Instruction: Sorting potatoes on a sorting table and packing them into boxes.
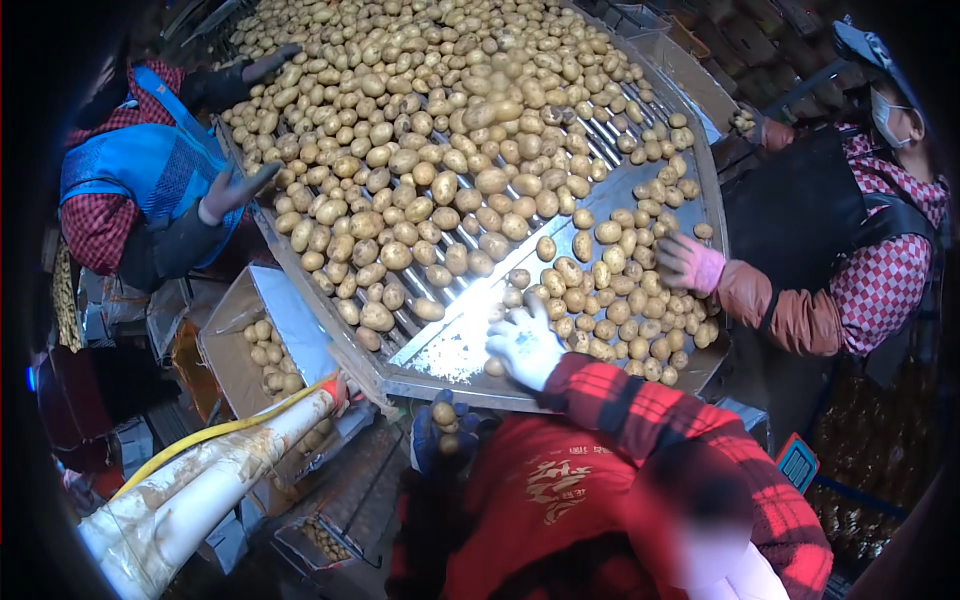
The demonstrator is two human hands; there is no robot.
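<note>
Neither of my hands is in view. Before me, many potatoes cover a metal roller sorting table. At the bottom, a person in a red plaid jacket reaches a white-gloved hand among the potatoes on the smooth metal corner. This person's blue-gloved hand holds several small potatoes below the table edge. On the right, a co-worker's pink-gloved hand touches the potato pile, and the same person's other hand holds potatoes. The left co-worker's gloved hands are at the table's edge. Some potatoes near the top centre are blurred.
An open cardboard box with potatoes stands at the lower left. A white pipe with a yellow hose slants beside it. A wire-handled container with potatoes is below. Another cardboard box stands at the upper right.
</note>
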